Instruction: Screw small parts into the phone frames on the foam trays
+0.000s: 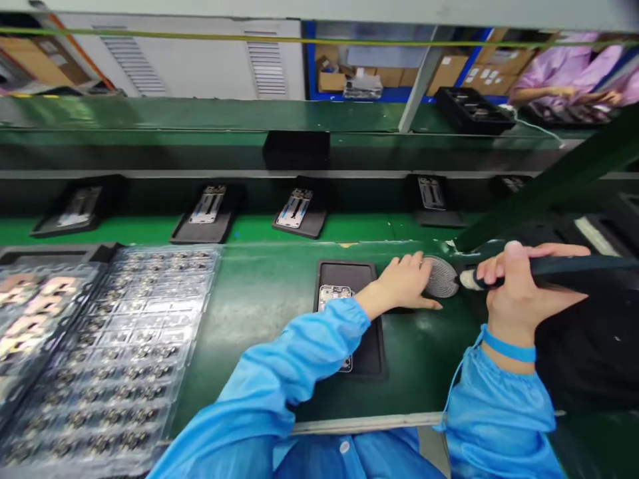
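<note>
Beside the black rectangular mat (pixel 359 273), our left hand (pixel 402 283) lay spread and our right hand (pixel 519 286) gripped a slim black tool (pixel 564 265), which could have slipped under hard pressure.

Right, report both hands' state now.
Left hand: open, flat, holding nothing.
Right hand: closed, holding a black-handled tool.

Head-worn camera view, looking forward and down from above the work. The left hand (pixel 404 283) and the right hand (pixel 519 286), gripping a black-handled tool (pixel 564 266), lie near the lens, right of centre. The green tabletop (pixel 259 332) fills the lower half, a green conveyor belt (pixel 249 229) crosses beyond it, and a co-worker's pink sleeve (pixel 564 70) appears far off at upper right.
</note>
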A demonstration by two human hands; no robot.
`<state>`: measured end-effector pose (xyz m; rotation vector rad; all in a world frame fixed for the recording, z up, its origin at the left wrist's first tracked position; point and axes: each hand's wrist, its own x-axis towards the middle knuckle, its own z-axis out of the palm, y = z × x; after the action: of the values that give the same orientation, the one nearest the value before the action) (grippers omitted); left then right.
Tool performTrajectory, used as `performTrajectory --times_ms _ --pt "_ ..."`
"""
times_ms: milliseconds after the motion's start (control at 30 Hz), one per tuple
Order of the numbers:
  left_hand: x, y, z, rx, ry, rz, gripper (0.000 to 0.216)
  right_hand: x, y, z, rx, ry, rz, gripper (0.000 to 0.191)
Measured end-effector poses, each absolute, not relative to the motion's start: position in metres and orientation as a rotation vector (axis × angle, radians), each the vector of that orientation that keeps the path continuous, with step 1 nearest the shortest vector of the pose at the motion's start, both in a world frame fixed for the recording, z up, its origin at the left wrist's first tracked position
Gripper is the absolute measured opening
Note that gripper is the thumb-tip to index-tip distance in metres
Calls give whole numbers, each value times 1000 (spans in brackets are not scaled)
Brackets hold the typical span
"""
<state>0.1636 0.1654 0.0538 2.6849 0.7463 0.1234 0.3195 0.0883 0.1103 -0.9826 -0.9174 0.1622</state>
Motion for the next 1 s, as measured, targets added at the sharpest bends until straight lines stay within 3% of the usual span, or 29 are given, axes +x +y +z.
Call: performTrajectory --times_ms 67,200,367,433,567,733,900,1000 --pt "200 168 45 2704 717 80 119 329 102 115 -959 -949 110 46" --pt "207 186 34 2695 650 4 128 340 118 104 -917 -932 131 51" --pt "152 214 42 2625 495 -125 147 339 109 89 -888 -905 306 55" --pt "117 213 46 2590 535 -24 137 331 95 85 -906 -900 456 52" --pt "24 186 41 2480 810 312 72 306 67 70 -878 -966 801 44" --pt "-61 144 13 2397 1052 327 59 291 51 44 -921 -1076 911 47" --pt "-53 121 -13 2353 1077 417 61 298 50 37 -1052 -1141 984 48" --pt "-45 119 -13 2310 1067 530 60 299 69 44 -1018 -1043 849 51"
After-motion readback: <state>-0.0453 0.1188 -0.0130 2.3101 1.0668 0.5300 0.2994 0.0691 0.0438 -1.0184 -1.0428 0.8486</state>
